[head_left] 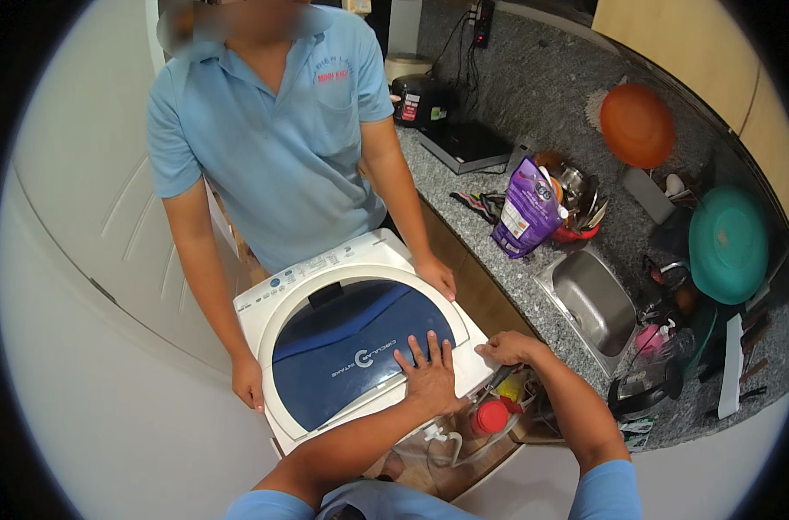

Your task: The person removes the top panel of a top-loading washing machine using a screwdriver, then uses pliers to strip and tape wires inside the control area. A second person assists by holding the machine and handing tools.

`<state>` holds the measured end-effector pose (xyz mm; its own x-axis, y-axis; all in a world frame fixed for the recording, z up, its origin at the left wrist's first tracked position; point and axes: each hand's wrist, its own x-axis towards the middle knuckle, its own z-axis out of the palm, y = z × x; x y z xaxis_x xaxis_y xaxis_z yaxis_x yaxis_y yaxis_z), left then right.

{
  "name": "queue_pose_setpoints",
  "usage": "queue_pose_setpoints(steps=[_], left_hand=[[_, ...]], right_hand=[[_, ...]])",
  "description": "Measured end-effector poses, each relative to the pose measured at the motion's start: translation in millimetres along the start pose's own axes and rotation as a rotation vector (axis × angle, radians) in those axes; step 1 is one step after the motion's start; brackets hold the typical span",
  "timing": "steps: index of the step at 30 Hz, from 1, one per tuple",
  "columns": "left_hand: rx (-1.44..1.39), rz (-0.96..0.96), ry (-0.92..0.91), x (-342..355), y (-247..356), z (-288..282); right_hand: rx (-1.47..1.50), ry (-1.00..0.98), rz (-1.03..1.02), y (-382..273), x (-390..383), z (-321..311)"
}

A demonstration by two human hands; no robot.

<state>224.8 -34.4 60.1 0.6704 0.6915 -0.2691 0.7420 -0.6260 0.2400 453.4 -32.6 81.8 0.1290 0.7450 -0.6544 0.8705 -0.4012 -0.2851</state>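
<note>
A white top-loading washing machine lid unit (477, 374) with a dark blue see-through door (360, 342) lies between me and a co-worker. My left hand (429, 377) rests on its near edge, with fingers spread flat over the blue door. At the near right corner, my right hand (509, 348) is closed, fingers curled together. Just under it shows a dark, slim, handle-like piece (501, 376); whether my fingers grip it is hidden. Facing me, the co-worker grips both sides of the unit, one hand (247, 381) at the left and the other (438, 277) at the right.
Below the unit are a red-lidded jar (490, 417) and a white hose (453, 446). On the granite counter at right stand a purple pouch (529, 208), a steel sink (592, 299), a kettle (646, 388) and a teal basin (728, 245). A white door (108, 191) is at left.
</note>
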Motion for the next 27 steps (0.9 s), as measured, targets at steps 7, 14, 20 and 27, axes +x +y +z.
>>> queue_pose_setpoints(steps=[7, 14, 20, 27], left_hand=[[0.058, 0.034, 0.003, 3, 3, -1], [-0.008, 0.042, 0.005, 5, 2, -3], [-0.138, 0.06, 0.07, 3, -5, -1], [-0.187, 0.063, 0.13, 3, -4, 15]], right_hand=[[-0.189, -0.039, -0.18, 1, 27, -4], [0.013, 0.03, -0.21, 11, 34, -4], [0.083, 0.125, -0.301, 22, 29, -2], [0.034, 0.045, -0.18, 6, 32, -2]])
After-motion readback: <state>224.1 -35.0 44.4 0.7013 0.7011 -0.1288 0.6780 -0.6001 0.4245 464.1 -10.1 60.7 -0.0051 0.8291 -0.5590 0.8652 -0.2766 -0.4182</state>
